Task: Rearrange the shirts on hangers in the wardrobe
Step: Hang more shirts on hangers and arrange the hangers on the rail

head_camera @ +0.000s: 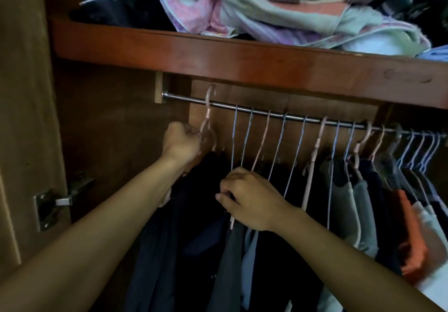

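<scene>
gripping the neck of a pink hanger just below its hook, the left hand is clenched around it at the left end of the metal rail, close to the wooden bracket that carries the rail. that hanger's hook sits over the rail, apart from the other hangers, and a dark shirt hangs beneath the hand. the right hand is lower and toward the middle of the rail, its fingers curled and pinching the fabric of the dark shirts hanging there, with thin wire hangers rising behind its knuckles up to the rail. further along toward the right end of the rail hang a grey shirt, an orange garment and a pale one at the edge, on pink and bluish hangers crowded together. above the rail runs a reddish wooden shelf piled with folded cloth in pale green, pink and lilac. a metal hinge shows on the wardrobe's left side.
</scene>
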The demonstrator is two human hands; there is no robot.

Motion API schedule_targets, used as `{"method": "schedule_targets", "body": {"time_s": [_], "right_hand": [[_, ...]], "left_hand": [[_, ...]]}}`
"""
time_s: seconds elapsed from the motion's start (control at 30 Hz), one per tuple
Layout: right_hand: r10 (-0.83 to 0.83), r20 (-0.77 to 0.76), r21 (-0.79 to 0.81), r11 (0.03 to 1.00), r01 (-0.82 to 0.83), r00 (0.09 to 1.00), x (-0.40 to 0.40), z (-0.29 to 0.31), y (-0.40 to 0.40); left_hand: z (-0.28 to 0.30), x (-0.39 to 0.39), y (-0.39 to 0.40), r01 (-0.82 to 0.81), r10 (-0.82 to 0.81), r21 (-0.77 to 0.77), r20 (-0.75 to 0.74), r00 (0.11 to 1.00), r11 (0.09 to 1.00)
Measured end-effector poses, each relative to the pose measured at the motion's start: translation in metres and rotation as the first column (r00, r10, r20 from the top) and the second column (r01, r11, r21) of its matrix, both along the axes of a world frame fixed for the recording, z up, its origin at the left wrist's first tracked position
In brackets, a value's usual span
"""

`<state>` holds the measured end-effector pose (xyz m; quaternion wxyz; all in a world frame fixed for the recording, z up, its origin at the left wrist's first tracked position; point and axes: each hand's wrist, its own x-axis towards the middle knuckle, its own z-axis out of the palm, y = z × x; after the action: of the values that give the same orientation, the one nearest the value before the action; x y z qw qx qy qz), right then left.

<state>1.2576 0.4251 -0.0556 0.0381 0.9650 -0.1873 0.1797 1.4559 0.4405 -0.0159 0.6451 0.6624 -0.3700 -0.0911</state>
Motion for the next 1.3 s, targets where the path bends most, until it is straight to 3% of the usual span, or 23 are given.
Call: {"method": "schedule_targets", "body": {"time_s": [0.6,0.67,0.73,0.9,1.13,1.3], "right_hand": [[0.001,0.031,0.047,0.999,-0.003,1.000,0.004,-0.006,0.002],[0.010,0.021,0.057,0.998,-0.011,1.000,0.004,-0.004,0.004],[0.027,0.018,0.070,0.997,-0.028,0.999,0.004,-0.002,0.007],[0.044,0.021,0.076,0.996,-0.046,0.999,-0.001,0.007,0.012],[0.053,0.031,0.070,0.996,-0.055,0.998,-0.017,0.021,0.018],[-0.003,0.013,0.093,0.996,0.002,1.000,-0.040,0.022,0.026]], "left_hand": [[-0.025,-0.020,-0.024,0.124,-0.116,0.041,-0.160,0.980,0.991],[-0.021,-0.020,-0.014,0.150,-0.139,0.146,-0.083,0.987,0.978],[-0.016,-0.018,-0.001,0.122,-0.157,0.279,0.107,0.982,0.953],[0.003,-0.016,0.035,0.075,-0.198,0.290,0.421,0.885,0.954],[0.017,-0.028,0.072,0.069,-0.247,0.322,0.555,0.794,0.944],[0.009,-0.040,0.081,0.160,-0.432,0.457,0.585,0.687,0.875]]}}
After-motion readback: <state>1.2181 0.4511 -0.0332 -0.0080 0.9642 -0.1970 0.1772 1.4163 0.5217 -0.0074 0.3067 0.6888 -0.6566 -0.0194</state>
